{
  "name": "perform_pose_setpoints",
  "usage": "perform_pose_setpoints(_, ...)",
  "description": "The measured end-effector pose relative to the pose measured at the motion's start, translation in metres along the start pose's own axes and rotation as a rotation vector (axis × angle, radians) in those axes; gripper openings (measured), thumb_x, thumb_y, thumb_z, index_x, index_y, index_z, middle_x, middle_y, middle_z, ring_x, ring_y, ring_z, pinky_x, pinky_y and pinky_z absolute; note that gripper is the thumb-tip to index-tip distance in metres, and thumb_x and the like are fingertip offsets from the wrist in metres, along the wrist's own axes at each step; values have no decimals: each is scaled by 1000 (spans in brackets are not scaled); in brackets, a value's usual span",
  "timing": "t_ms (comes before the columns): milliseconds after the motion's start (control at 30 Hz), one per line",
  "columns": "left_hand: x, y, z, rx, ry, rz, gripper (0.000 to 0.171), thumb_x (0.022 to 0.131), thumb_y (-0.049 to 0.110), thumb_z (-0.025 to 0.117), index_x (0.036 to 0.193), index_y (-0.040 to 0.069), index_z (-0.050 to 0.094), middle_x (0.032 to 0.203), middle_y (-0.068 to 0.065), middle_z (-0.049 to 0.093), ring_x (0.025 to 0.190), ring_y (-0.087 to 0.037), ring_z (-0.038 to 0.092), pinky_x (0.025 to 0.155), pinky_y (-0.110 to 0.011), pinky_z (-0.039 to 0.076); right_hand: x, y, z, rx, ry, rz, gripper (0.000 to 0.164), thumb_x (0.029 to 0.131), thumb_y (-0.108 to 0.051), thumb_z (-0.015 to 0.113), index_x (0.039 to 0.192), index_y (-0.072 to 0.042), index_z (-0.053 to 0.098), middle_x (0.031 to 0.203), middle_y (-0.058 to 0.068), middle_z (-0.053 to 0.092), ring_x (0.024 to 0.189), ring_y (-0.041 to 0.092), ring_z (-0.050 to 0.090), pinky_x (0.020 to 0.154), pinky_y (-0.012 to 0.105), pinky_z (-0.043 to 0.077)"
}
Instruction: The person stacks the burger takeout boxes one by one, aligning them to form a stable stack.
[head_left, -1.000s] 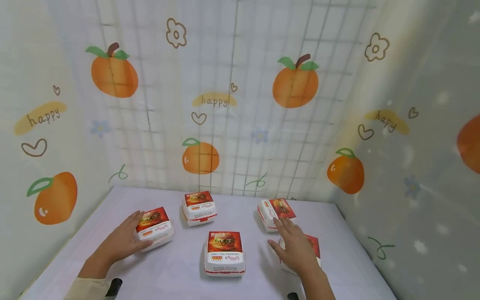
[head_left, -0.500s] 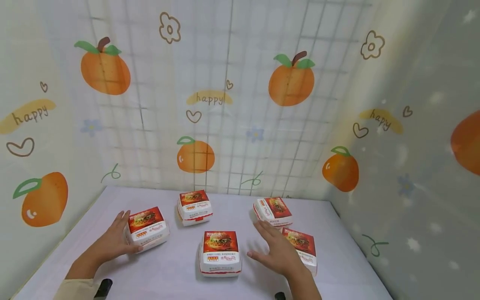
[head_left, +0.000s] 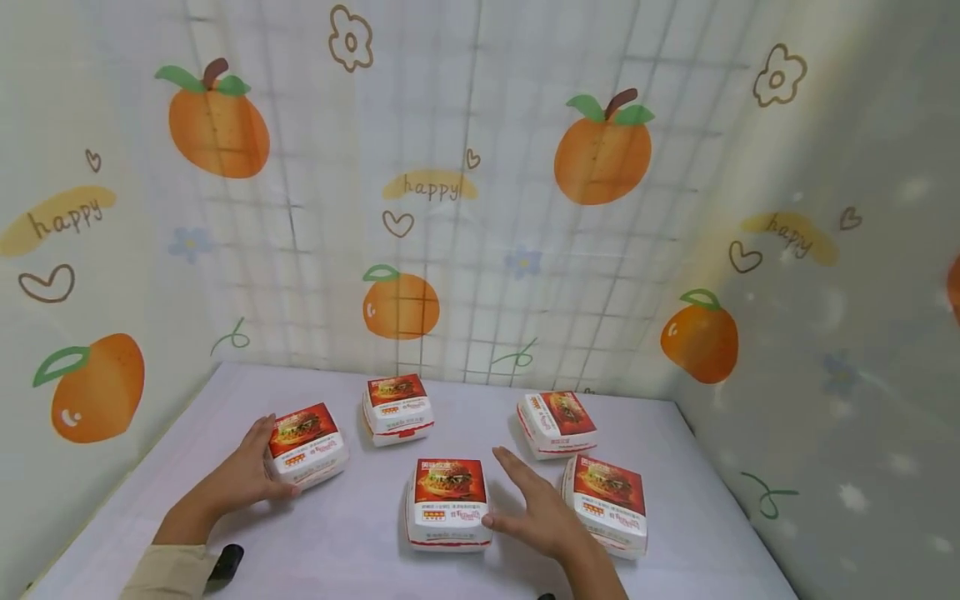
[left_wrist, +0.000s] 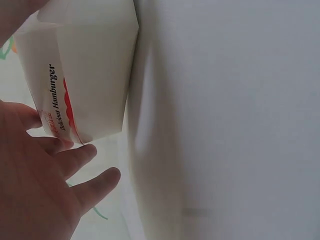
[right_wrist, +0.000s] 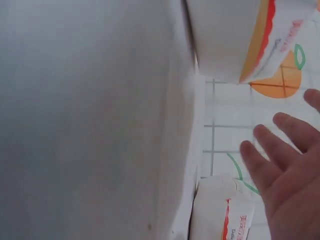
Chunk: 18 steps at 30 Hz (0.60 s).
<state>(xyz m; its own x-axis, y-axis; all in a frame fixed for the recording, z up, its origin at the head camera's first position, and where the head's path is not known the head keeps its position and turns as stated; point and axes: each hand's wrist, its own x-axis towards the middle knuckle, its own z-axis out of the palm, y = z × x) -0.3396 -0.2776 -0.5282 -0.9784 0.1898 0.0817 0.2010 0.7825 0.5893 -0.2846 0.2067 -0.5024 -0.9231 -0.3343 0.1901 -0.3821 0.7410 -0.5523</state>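
Several white burger boxes with red burger pictures on their lids stand on the table. At the left, my left hand (head_left: 236, 475) holds the left burger box (head_left: 307, 454), fingers along its far left side and thumb at its near side. In the left wrist view, fingertips (left_wrist: 89, 151) lie by the corner of this box (left_wrist: 95, 75). My right hand (head_left: 551, 517), fingers spread, hovers between the front middle burger box (head_left: 448, 504) and the front right burger box (head_left: 607, 504). Its thumb reaches the right edge of the middle box. Nothing is in its palm in the right wrist view.
Two more burger boxes stand further back: one back middle box (head_left: 397, 410) and one back right box (head_left: 558, 425). The pale table (head_left: 330, 558) is enclosed by a curtain (head_left: 480, 267) printed with oranges. A dark strap piece (head_left: 227, 565) shows by the left wrist.
My right hand has moved left from over the front right box to beside the front middle box, uncovering the right box. My left hand stays at the left box. The head view shifts slightly.
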Motion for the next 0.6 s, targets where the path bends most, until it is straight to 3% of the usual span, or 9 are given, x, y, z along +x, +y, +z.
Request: perform_pose_setpoints(600, 8, 6, 3, -25, 34, 9, 121, 66, 50, 85, 154, 3, 16, 153, -25, 22, 137, -46, 25, 103, -67, 27, 10, 4, 6, -12, -168, -2, 103, 66, -74, 71, 153, -35, 31, 159, -2, 23, 141, 32, 26, 105, 63, 28)
